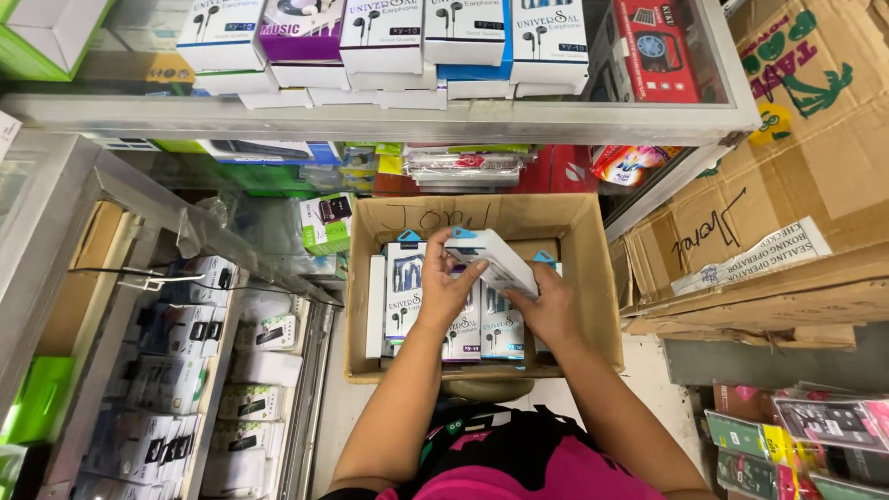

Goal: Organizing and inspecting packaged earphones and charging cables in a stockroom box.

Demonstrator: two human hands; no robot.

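Note:
An open cardboard box [593, 278] stands on the floor in front of me, holding several white and blue earphone boxes [404, 287] set upright. Both hands reach down into it. My left hand [444, 289] and my right hand [552, 306] together hold one small white box with a blue corner [493, 261], tilted above the packed ones. The left fingers grip its near left end and the right hand holds its right side.
A glass shelf [389, 118] above carries rows of similar earphone boxes [381, 37]. To the left, a glass display case [185, 370] holds several small packages. Flattened cardboard cartons [796, 185] lean at the right, with packets [796, 444] at lower right.

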